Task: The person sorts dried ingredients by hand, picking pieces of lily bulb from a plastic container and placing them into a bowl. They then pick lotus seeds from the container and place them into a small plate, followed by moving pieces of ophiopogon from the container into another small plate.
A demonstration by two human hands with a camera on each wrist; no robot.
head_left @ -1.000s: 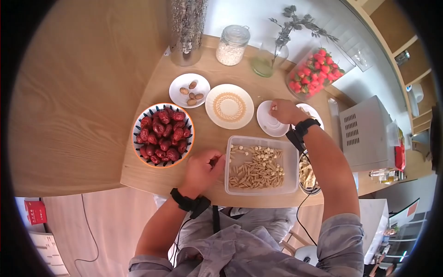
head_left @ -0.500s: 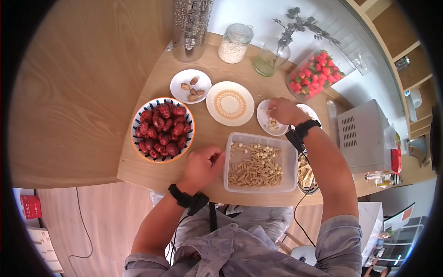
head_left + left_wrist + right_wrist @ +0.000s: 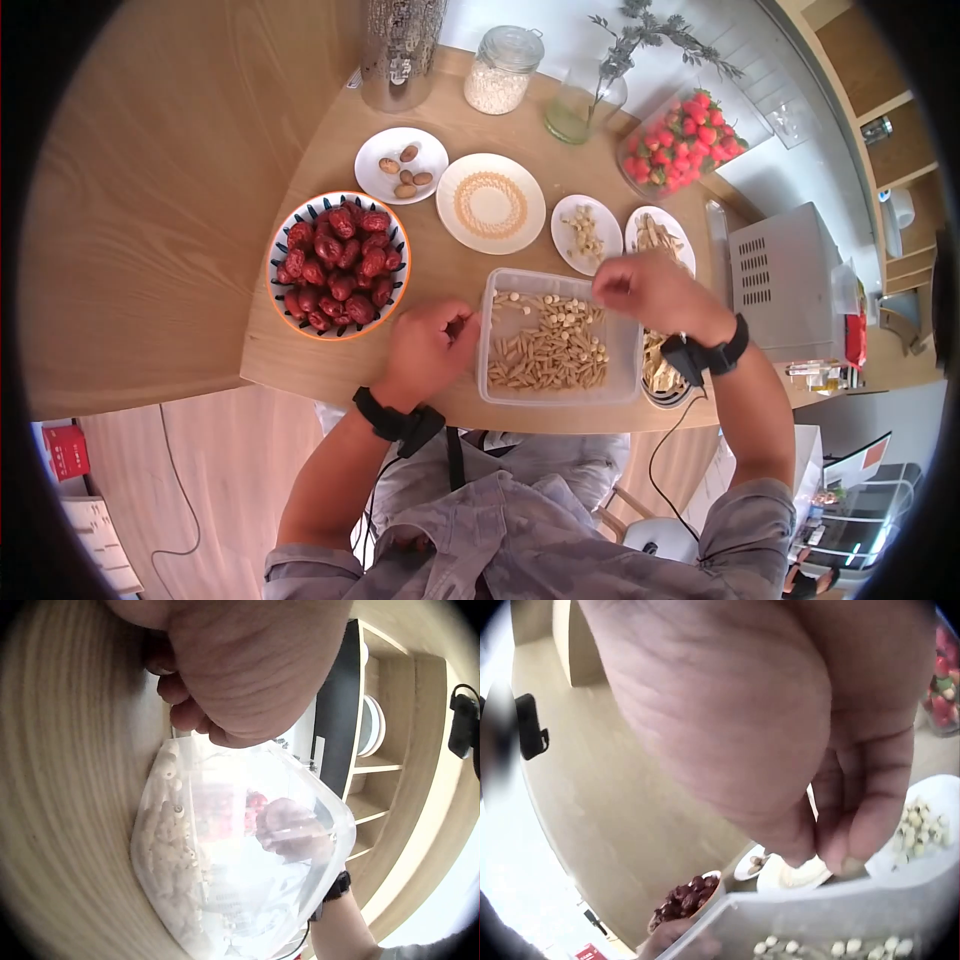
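My right hand (image 3: pixel 650 290) hovers over the far right corner of a clear plastic box (image 3: pixel 510 395), thumb and fingertips close together. In the right wrist view nothing shows between thumb (image 3: pixel 799 851) and fingers. Inside the box lie short pale tapered pieces (image 3: pixel 550 360) and small whitish round ones (image 3: pixel 570 318). Beyond it, a small white plate (image 3: pixel 563 245) carries a heap of pale pieces (image 3: pixel 583 235). My left hand (image 3: pixel 430 345) rests on the table beside the box's left wall, its fingers loosely curled; no object shows in it.
A bowl of red dates (image 3: pixel 340 265) stands at left. Behind are a plate of brown nuts (image 3: pixel 405 178), a patterned plate (image 3: pixel 490 203), an oat jar (image 3: pixel 502 70) and a strawberry container (image 3: pixel 680 145). Pale strips lie on a right-hand plate (image 3: pixel 658 232) and in a bowl (image 3: pixel 660 370). A grey appliance (image 3: pixel 785 280) stands farther right.
My right hand has let pale pieces down on the small white plate and moved back toward me, over the box. The left hand stays beside the box.
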